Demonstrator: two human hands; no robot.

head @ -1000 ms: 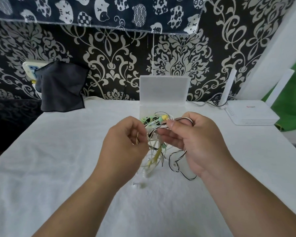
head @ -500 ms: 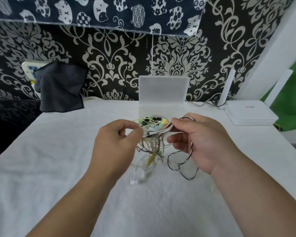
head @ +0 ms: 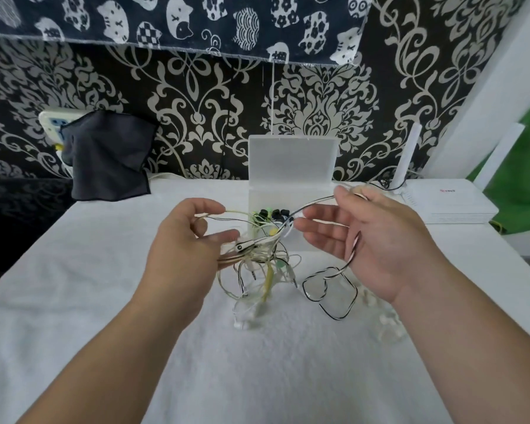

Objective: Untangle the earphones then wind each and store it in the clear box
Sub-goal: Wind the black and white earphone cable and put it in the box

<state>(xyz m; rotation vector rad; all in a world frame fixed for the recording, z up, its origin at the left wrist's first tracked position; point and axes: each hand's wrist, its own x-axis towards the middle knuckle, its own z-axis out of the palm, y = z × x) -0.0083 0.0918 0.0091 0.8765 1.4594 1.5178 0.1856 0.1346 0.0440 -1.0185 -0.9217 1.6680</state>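
A tangle of earphones (head: 265,250), with white, yellow, green and black cords, hangs above the white cloth between my hands. My left hand (head: 184,249) has thumb and fingers spread, with several cords looped over the fingers. My right hand (head: 377,240) faces palm up; its thumb pinches a black-and-white cord (head: 329,286) that crosses the palm and drops in loops onto the cloth. A white earbud (head: 240,324) lies on the cloth below the tangle. The clear box (head: 292,160) stands behind the tangle with its lid upright.
A dark cloth (head: 107,157) hangs over a wall socket (head: 51,120) at the back left. A white router (head: 450,203) sits at the back right, beside green fabric (head: 527,166). Blurred white earphone parts (head: 384,319) lie by my right wrist.
Both hands have moved apart, stretching the tangle out. My left hand has gone from a pinch to spread fingers. My right hand has drawn the black-and-white cord out to the right.
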